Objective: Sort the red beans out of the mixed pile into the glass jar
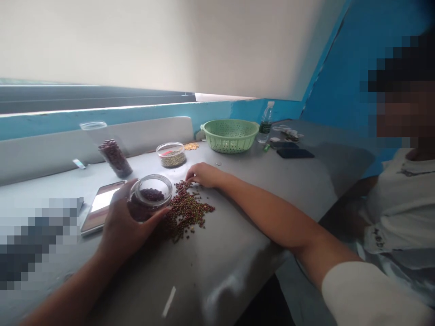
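Note:
My left hand (pixel 127 222) is wrapped round a clear jar (pixel 152 213) with dark red beans (pixel 152 194) inside, its open mouth tilted up toward me. Just right of the jar, a loose pile of mixed red and green beans (pixel 190 210) lies spread on the table. At the pile's far edge is my right hand (pixel 202 174), its fingers bent down and pinched together at the beans. Whatever sits between those fingertips is too small to make out. Behind the jar stands a clear round container (pixel 173 158) holding small green beans.
A tall clear container (pixel 115 158) of dark beans stands at the left, near a lit phone (pixel 103 203). Farther back are yellow kernels (pixel 191 146), a green colander (pixel 231 138), a water bottle (pixel 265 127) and dark phones (pixel 295 153). A person (pixel 404 199) sits at the right.

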A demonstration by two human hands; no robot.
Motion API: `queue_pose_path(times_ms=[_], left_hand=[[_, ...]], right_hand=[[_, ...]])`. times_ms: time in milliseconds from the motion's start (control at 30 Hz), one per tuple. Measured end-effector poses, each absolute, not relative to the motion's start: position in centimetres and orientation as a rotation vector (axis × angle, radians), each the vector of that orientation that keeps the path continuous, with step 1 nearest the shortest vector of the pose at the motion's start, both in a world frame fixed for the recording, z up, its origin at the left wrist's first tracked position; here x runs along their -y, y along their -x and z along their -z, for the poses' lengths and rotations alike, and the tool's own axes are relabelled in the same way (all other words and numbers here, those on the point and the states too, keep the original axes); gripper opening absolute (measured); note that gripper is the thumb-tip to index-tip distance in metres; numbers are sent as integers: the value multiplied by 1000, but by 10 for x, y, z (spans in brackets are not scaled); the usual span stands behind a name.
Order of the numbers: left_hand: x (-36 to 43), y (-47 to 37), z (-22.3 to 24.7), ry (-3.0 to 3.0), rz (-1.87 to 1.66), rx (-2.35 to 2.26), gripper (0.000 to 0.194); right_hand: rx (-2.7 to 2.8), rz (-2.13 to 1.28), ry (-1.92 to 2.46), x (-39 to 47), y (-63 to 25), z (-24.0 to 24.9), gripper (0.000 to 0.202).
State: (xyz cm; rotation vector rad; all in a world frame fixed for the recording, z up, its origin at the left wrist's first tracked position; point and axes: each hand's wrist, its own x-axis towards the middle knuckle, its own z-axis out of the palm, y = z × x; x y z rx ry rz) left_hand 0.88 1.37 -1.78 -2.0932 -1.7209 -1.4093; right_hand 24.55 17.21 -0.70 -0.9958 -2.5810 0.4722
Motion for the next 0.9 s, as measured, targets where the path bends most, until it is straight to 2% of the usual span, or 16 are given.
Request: queue_pose_path(times_ms=[233,767,900], left_hand=[[-13,-11,14,2100,1364,1692,93],[-14,-9,16,2111,1358,1685,94],[-13,-9,15,2124,1353,1705,89]], right_hand=[[2657,-385,1054,-166,-243,2,18],[2770,-183,1032,-158,-236,-3,17],[2773,-187,1008,-160,-234,-1,15]])
